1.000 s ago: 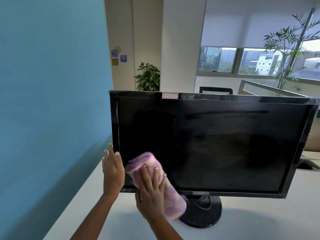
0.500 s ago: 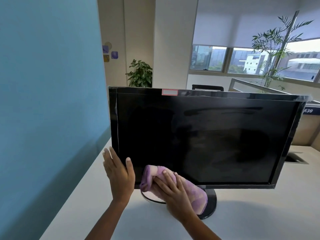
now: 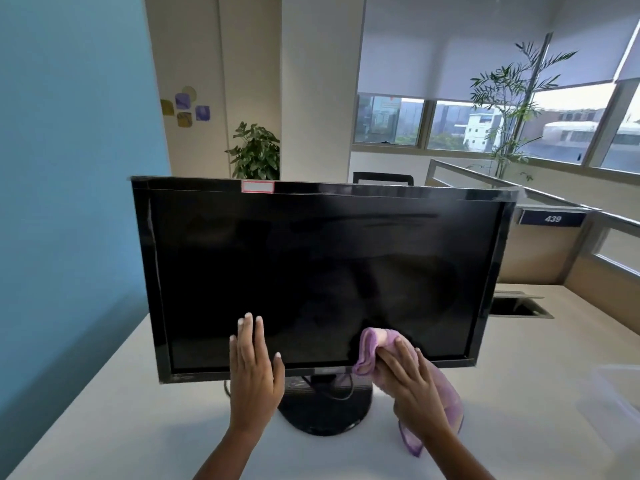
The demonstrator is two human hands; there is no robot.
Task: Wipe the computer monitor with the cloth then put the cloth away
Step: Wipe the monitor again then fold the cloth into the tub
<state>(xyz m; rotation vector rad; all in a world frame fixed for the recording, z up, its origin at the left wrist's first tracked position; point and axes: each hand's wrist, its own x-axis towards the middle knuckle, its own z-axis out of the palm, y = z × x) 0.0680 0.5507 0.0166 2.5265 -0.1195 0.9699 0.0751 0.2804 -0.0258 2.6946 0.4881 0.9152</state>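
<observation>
1. A white desk (image 3: pixel 138 427) fills the bottom of the frame, with a blue wall (image 3: pixel 69 168) running up the whole left side.
2. My left hand (image 3: pixel 254 372) rises from the lower middle, palm forward, fingers straight and slightly spread, holding nothing. Its fingertips overlap the lower part of the dark screen; I cannot tell whether they press on the glass.
3. My right hand (image 3: pixel 414 386) is at lower right of centre, fingers closed around a pink cloth (image 3: pixel 374 348). The bunched top of the cloth lies against the lower right part of the screen, and its loose end hangs below my wrist above the desk.
4. The monitor (image 3: pixel 318 271) stands in the centre of the frame on a round black base (image 3: pixel 325 410), screen off. A faint streak runs across the upper right of the glass, and a small white sticker (image 3: pixel 258 186) sits on the top bezel, left of centre.
5. At the right edge, a clear plastic box (image 3: pixel 613 393) rests on the desk, partly cut off.
6. Behind the monitor on the right is a partition with a sign (image 3: pixel 552 219) reading 439.
7. Farther back, a leafy plant (image 3: pixel 256 154) shows above the monitor's top edge, a tall thin plant (image 3: pixel 512 98) stands at upper right, and windows (image 3: pixel 450 123) beyond it show buildings.
</observation>
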